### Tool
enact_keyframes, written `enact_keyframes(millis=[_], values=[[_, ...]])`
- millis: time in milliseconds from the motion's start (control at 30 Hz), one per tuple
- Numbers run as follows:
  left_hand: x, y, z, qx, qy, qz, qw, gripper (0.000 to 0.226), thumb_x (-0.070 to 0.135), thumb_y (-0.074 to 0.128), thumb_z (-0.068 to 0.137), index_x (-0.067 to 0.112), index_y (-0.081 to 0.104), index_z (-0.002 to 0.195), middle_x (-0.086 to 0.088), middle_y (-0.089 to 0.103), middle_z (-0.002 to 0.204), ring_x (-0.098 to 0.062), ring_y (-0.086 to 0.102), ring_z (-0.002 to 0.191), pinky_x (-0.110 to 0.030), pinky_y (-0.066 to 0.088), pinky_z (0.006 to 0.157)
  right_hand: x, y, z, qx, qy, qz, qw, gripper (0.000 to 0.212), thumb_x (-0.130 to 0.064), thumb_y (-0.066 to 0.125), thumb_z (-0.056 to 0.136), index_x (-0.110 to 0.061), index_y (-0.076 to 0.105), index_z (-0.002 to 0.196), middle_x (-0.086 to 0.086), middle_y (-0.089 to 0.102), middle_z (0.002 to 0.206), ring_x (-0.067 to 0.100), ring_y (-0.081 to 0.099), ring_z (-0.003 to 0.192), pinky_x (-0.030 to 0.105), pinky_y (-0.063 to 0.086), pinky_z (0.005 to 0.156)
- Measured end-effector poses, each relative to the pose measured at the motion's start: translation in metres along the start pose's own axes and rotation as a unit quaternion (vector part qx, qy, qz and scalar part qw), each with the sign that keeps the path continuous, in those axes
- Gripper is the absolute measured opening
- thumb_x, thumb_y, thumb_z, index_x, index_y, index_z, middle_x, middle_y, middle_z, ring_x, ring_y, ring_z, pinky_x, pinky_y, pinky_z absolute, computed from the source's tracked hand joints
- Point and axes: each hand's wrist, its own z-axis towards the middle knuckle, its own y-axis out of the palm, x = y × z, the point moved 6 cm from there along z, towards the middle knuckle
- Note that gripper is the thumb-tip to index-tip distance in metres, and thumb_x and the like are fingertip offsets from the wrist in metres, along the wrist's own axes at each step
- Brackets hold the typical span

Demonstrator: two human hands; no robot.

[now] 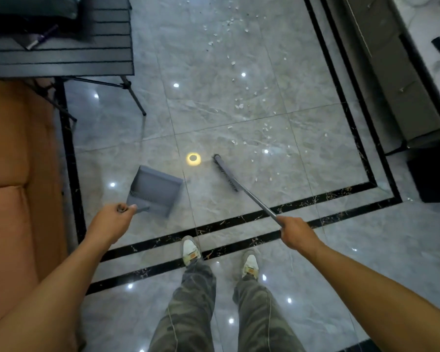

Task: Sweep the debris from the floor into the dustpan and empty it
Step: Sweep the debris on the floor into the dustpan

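Note:
A grey dustpan [155, 190] rests on the glossy tiled floor, its open mouth facing up and right; nothing shows inside it. My left hand [112, 221] grips its handle from below. My right hand [296, 232] grips the thin metal pole of a broom, whose grey brush head [225, 172] lies on the tiles to the right of the dustpan. Small white debris [240, 106] is scattered over the floor from the brush head up toward the far top of the view.
A black slatted folding table [61, 60] stands at upper left, its legs reaching the floor. An orange sofa [13, 186] fills the left edge. A grey cabinet [396, 80] and a dark box [434, 174] line the right. My feet [191, 250] stand on the black border stripes.

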Motion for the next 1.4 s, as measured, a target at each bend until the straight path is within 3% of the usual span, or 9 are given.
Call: enact_keyframes(millis=[167,267,367,600,767,967,1100,1267,1400], values=[[-0.064,-0.031,0.006,0.009,-0.041,-0.031,0.999,0.043,0.044,0.057,0.097,0.009,0.068,0.075,-0.013,0.067,0.07,-0.031,0.063,0.067,-0.038,0.05,0.065,-0.12,-0.007,0.029,-0.033,-0.085,0.07,0.993,0.038,-0.016,0.05,0.1,-0.023,0.064,0.134,0.009,0.072,0.113,0.023,0.066,0.088,0.036,0.057,0.073],[-0.103,-0.045,0.003,0.021,-0.074,-0.032,0.996,0.046,0.043,0.06,0.095,0.008,0.061,0.066,-0.008,0.064,0.063,-0.026,0.061,0.062,-0.033,0.043,0.059,-0.193,-0.001,0.045,-0.058,-0.133,0.07,0.987,0.04,-0.019,0.049,0.1,-0.025,0.061,0.138,0.008,0.071,0.116,0.02,0.062,0.082,0.027,0.047,0.063],[-0.132,-0.053,-0.002,0.024,-0.094,-0.011,0.995,0.05,0.044,0.059,0.095,0.012,0.054,0.057,-0.005,0.061,0.058,-0.021,0.057,0.056,-0.031,0.039,0.055,-0.258,0.007,0.054,-0.066,-0.167,0.076,0.981,0.039,-0.022,0.048,0.102,-0.024,0.06,0.139,0.01,0.07,0.12,0.025,0.062,0.089,0.033,0.049,0.071],[-0.191,-0.059,-0.001,0.023,-0.13,-0.026,0.991,0.054,0.041,0.063,0.093,0.022,0.039,0.048,0.004,0.043,0.044,-0.02,0.046,0.048,-0.031,0.031,0.054,-0.342,0.051,0.087,-0.154,-0.066,0.165,0.972,0.043,-0.014,0.042,0.101,-0.025,0.058,0.139,0.009,0.057,0.09,0.022,0.049,0.059,0.029,0.044,0.046],[-0.177,-0.053,0.002,0.007,-0.123,-0.02,0.992,0.049,0.041,0.061,0.094,0.019,0.04,0.055,0.002,0.046,0.049,-0.018,0.047,0.048,-0.03,0.031,0.053,-0.281,0.052,0.097,-0.153,0.053,0.189,0.969,0.046,-0.01,0.039,0.1,-0.024,0.056,0.14,0.015,0.056,0.095,0.023,0.048,0.058,0.02,0.039,0.037],[-0.103,-0.042,0.019,-0.029,-0.077,-0.002,0.997,0.045,0.044,0.06,0.093,0.015,0.05,0.061,-0.002,0.052,0.056,-0.018,0.049,0.052,-0.03,0.034,0.054,-0.152,0.037,0.078,-0.105,0.15,0.235,0.955,0.045,-0.008,0.043,0.101,-0.02,0.057,0.141,0.016,0.058,0.085,0.024,0.05,0.053,0.022,0.039,0.037],[-0.045,-0.026,0.032,-0.046,-0.031,0.028,0.998,0.042,0.042,0.059,0.095,0.01,0.058,0.068,-0.005,0.056,0.059,-0.019,0.049,0.053,-0.029,0.033,0.053,-0.077,0.03,0.056,-0.079,0.186,0.226,0.953,0.045,-0.008,0.044,0.099,-0.019,0.056,0.142,0.017,0.063,0.096,0.026,0.055,0.061,0.024,0.043,0.04],[0.025,0.008,0.048,-0.06,0.02,0.085,0.994,0.043,0.045,0.058,0.093,0.015,0.059,0.063,-0.003,0.059,0.057,-0.023,0.056,0.056,-0.031,0.04,0.056,0.002,0.02,0.037,-0.047,0.231,0.285,0.929,0.044,-0.004,0.045,0.096,-0.019,0.061,0.135,0.016,0.063,0.092,0.028,0.058,0.065,0.028,0.051,0.048],[0.096,0.045,0.039,-0.071,0.076,0.142,0.984,0.042,0.046,0.056,0.094,0.016,0.059,0.064,-0.003,0.061,0.06,-0.022,0.059,0.058,-0.03,0.041,0.056,0.064,0.011,0.015,-0.005,0.271,0.39,0.88,0.037,-0.011,0.051,0.098,-0.021,0.063,0.131,0.013,0.062,0.084,0.024,0.057,0.061,0.02,0.045,0.038]])
